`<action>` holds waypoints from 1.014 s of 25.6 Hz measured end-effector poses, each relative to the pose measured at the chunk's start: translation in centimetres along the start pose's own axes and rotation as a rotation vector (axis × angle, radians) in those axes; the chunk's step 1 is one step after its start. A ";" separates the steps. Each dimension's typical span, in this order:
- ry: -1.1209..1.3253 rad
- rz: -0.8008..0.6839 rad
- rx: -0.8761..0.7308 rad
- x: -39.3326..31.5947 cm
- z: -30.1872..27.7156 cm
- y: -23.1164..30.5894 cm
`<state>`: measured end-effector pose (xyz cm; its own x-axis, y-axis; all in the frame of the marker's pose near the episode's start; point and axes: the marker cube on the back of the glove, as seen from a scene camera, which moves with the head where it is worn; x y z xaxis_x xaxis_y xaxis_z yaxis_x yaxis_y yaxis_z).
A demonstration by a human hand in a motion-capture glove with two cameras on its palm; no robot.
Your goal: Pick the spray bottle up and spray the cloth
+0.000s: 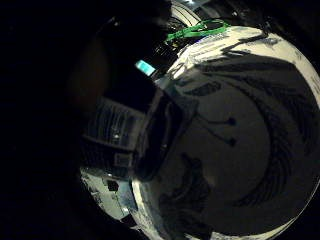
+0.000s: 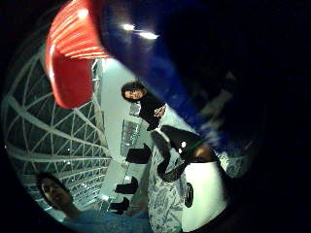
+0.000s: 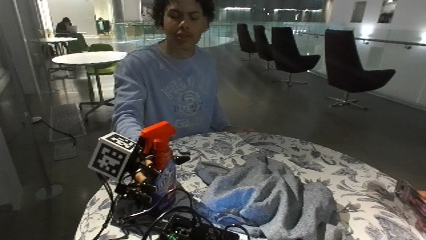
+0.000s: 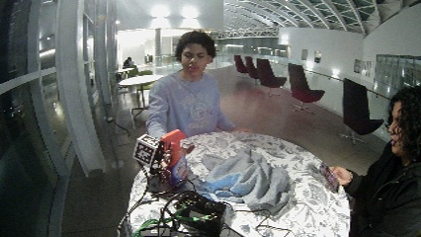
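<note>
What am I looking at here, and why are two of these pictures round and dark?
No robot here: a person sits at a round table covered with a flowered tablecloth. Their gloved right hand grips a blue spray bottle with an orange-red trigger top, standing it beside a crumpled grey cloth that lies on the table. The two round pictures come from small cameras on that palm. One, by the thumb, looks past the bottle's top towards the room; the other, by the little finger, shows the bottle's label and the tablecloth below. The other two pictures are from cameras beside the table, one wider. Dark equipment and cables lie at the near edge.
</note>
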<state>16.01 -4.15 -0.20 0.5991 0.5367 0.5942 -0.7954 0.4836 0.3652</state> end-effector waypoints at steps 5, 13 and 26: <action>-0.008 -0.040 -0.005 0.0 0.1 -0.8; -0.209 -0.103 -0.144 -3.1 0.1 0.3; -0.381 -0.196 -0.495 -7.7 0.7 3.2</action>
<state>8.80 -7.21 -3.13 0.5819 0.1677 0.7958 -0.4843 0.8576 0.1734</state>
